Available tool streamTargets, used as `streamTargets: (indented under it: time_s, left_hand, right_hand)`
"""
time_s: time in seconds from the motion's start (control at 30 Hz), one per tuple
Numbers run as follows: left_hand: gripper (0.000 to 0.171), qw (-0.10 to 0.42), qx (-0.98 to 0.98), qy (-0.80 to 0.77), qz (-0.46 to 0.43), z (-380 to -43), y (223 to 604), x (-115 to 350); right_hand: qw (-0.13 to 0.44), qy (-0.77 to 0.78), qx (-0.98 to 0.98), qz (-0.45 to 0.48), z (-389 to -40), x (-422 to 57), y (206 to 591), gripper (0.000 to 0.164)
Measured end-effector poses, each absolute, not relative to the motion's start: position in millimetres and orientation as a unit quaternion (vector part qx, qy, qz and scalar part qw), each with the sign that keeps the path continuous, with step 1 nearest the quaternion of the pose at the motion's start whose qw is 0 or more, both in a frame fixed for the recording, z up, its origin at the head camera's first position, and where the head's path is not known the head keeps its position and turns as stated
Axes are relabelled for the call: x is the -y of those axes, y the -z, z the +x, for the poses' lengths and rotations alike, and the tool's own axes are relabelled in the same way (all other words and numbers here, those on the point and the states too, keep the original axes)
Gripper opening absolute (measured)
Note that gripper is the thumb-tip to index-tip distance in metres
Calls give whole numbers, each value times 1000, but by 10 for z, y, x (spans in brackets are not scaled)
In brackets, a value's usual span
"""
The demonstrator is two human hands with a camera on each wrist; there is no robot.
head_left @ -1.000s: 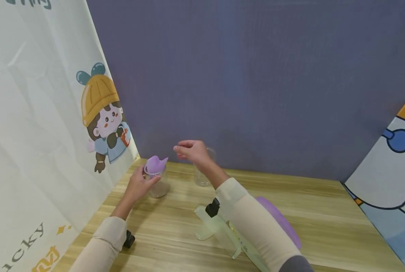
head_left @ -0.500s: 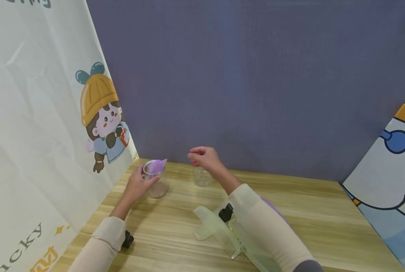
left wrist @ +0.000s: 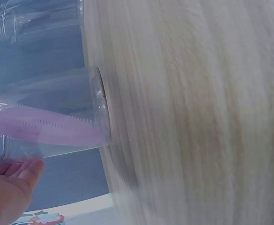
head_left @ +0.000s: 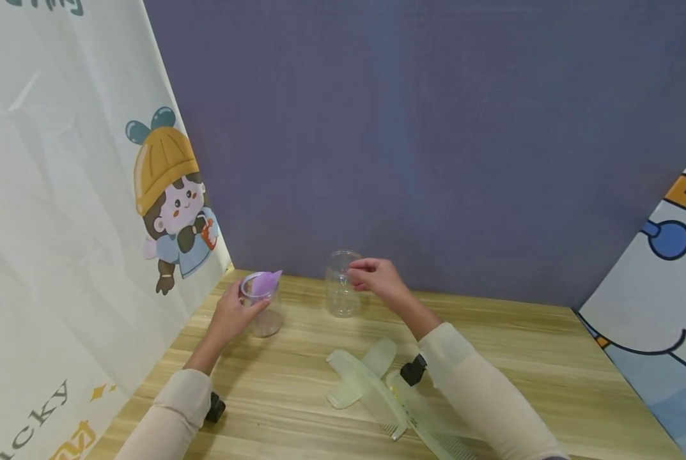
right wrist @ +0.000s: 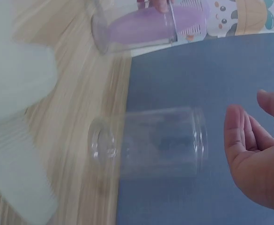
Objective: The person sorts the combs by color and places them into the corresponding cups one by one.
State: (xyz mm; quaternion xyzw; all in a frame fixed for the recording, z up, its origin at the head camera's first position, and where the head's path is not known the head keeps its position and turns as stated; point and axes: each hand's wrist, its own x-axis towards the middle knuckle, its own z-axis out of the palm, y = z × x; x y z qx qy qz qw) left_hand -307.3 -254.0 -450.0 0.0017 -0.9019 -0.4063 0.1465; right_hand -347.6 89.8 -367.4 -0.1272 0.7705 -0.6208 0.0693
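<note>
My left hand [head_left: 234, 314] grips a clear plastic jar [head_left: 269, 321] near its rim at the left of the table, thumb in front and fingers behind. Inside that jar leans a purple comb [head_left: 266, 282], its end sticking out above the rim. The left wrist view shows the comb's teeth [left wrist: 76, 119] through the clear wall. My right hand [head_left: 379, 278] is in the air with loosely bent fingers and nothing in them. It overlaps the upper right side of a second clear jar [head_left: 339, 297] in the head view; the right wrist view shows the two apart.
Several pale green combs [head_left: 371, 390] lie crossed on the wooden table [head_left: 296, 409], front of centre, partly under the right sleeve [head_left: 481, 383]. A dark blue panel [head_left: 412, 160] stands behind the table, with a printed white sheet [head_left: 89, 223] along the left.
The right hand has moved right and slightly down, away from the purple comb, uncovering the second jar. The comb has sunk deeper into the held jar. The left hand keeps its grip.
</note>
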Motion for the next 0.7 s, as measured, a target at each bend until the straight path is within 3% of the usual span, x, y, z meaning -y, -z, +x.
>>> streamTargets:
  time_s: [0.7]
  left_hand:
    - [88, 147, 905, 400, -2, -3081, 4500, 2539]
  right_hand:
    - [71, 595, -794, -105, -3366, -1742, 3923, 39]
